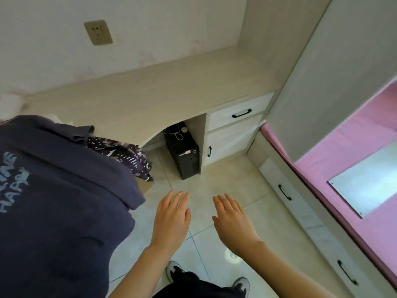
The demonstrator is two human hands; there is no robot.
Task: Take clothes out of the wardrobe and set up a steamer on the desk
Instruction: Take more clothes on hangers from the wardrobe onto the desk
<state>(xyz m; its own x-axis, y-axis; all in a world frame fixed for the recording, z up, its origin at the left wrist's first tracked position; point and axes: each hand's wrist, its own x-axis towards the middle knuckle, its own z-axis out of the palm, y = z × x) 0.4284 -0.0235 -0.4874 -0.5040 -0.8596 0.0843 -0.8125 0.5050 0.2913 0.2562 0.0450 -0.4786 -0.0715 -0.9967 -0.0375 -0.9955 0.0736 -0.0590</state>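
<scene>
A dark navy garment [60, 190] with pale lettering hangs large at the left. A dark patterned cloth [129, 155] shows behind it. The beige desk [150, 89] runs along the wall ahead. My left hand [173, 216] and my right hand [233, 222] hover flat over the tiled floor, fingers straight, palms down, holding nothing. Both hands are apart from the clothes and the desk. No steamer is in view.
A wall socket [98, 32] sits above the desk. A black computer tower [182, 153] stands under it, beside drawers with black handles [241, 114]. A bed with a pink sheet [335, 151] lies at the right, with drawers [300, 211] below. My shoes [174, 271] show at the bottom.
</scene>
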